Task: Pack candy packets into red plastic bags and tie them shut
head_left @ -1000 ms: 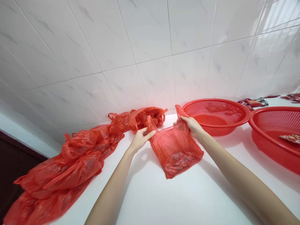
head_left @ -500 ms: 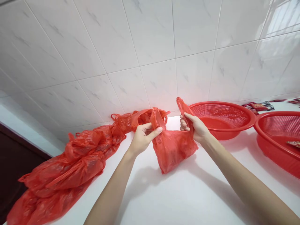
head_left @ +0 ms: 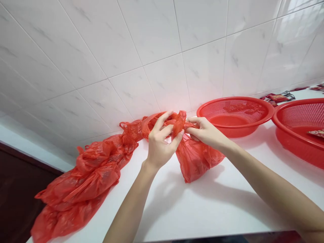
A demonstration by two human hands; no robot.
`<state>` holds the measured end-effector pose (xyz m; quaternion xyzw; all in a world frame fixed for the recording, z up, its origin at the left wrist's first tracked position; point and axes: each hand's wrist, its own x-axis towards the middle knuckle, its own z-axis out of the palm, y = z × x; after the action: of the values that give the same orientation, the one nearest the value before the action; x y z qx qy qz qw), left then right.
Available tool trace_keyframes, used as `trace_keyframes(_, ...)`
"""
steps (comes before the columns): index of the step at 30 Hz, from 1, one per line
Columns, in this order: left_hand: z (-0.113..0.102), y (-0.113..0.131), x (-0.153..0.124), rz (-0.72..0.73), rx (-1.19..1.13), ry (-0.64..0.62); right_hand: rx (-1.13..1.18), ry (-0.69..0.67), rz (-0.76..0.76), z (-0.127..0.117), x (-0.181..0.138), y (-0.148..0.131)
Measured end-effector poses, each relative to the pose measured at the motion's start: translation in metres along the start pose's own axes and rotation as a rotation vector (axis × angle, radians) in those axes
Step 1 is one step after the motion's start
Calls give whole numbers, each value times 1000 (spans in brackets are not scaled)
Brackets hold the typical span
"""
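A small red plastic bag (head_left: 196, 158) with something inside rests on the white counter (head_left: 202, 209). My left hand (head_left: 160, 143) pinches one of its handles between thumb and fingers. My right hand (head_left: 205, 131) grips the other handle, and the two handles cross between my hands just above the bag. Both hands are closed on the thin plastic.
A heap of loose red plastic bags (head_left: 86, 179) trails along the wall to the left, down to the counter's edge. Two red mesh baskets (head_left: 234, 114) (head_left: 302, 130) stand at the right. Small red packets (head_left: 277, 98) lie behind them. A white tiled wall (head_left: 152, 50) backs the counter.
My hands have come together from holding the handles apart. The handles now cross above the bag, and the bag has bunched up narrower.
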<state>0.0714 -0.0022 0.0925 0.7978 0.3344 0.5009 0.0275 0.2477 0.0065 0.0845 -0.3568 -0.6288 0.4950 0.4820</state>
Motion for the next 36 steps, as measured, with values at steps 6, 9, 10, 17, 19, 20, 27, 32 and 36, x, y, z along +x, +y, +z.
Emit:
trace_keyframes(6,1,-3,-1,-217,65,-167,-107,-242,-58,-9,0,0)
trace_keyframes(9,0,-8,-1,-322,58,-168,-272,-265,-131,-14,2,1)
trace_keyframes(10,0,-9,0,-357,43,-173,-324,-250,-167,-15,3,2)
trace_keyframes(17,-1,-21,1,-625,-226,-566,-483,-123,-479,-14,3,7)
trace_keyframes(19,0,-24,2,-670,-339,-681,-510,-125,-493,-12,3,9)
trace_keyframes(20,0,-25,3,-682,-404,-699,-520,-133,-482,-12,3,10)
trace_keyframes(27,-1,-29,6,-882,-768,-667,-506,-100,-307,-11,6,13)
trace_keyframes(32,-1,-30,5,-773,-694,-468,-158,-217,-15,-16,4,1)
trace_keyframes(36,3,-31,1,-785,-777,-475,10,-353,5,-20,3,-6)
